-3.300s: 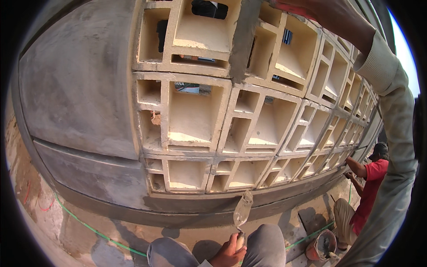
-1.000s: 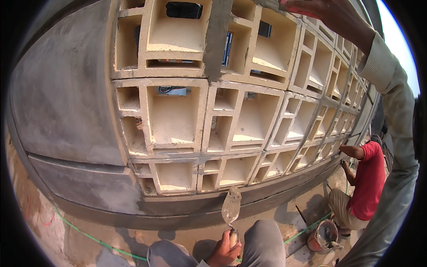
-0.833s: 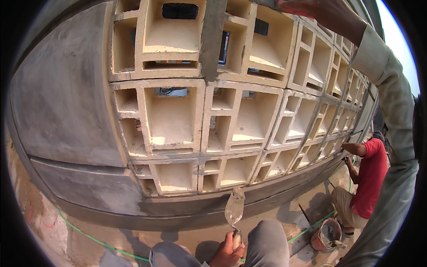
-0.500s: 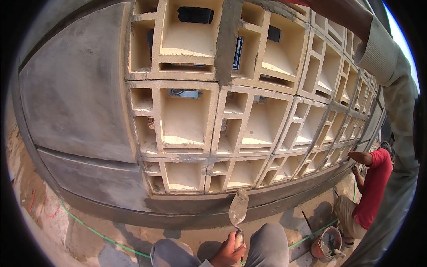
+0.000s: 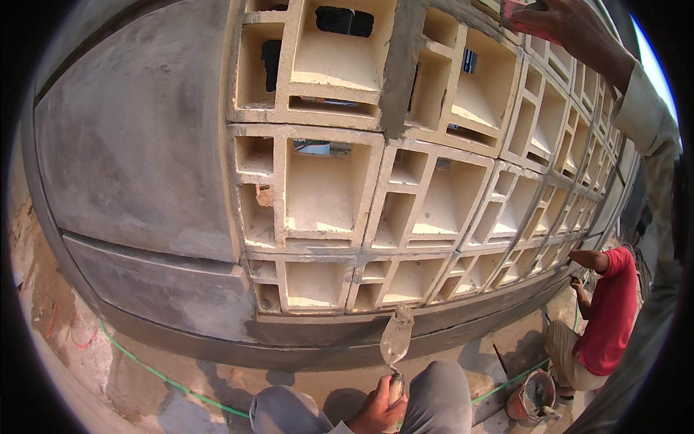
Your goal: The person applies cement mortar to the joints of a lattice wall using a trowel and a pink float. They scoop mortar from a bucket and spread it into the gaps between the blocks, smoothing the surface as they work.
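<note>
A wall of cream hollow blocks [image 5: 325, 188] with grey mortar joints fills the view. At the bottom, between my knees in grey trousers, my left hand [image 5: 376, 412] grips the handle of a pointed trowel [image 5: 396, 338]. The trowel's blade points up and stands just in front of the grey ledge under the lowest blocks. My right hand [image 5: 571, 32], on a beige-sleeved arm, reaches to the top row at the upper right. It holds a small pinkish-red object [image 5: 515, 13] against the blocks, and the picture's rim cuts part of that object off.
A grey plastered wall [image 5: 137, 159] adjoins the blocks on the left, above a dark plinth. A green string [image 5: 166, 380] runs along the sandy ground. At the right a person in a red shirt [image 5: 611, 318] crouches by the wall, beside a mortar bucket [image 5: 531, 398].
My right hand with the pinkish-red object has come back into view at the top, after being out of sight half a second ago. The trowel in my left hand has barely moved.
</note>
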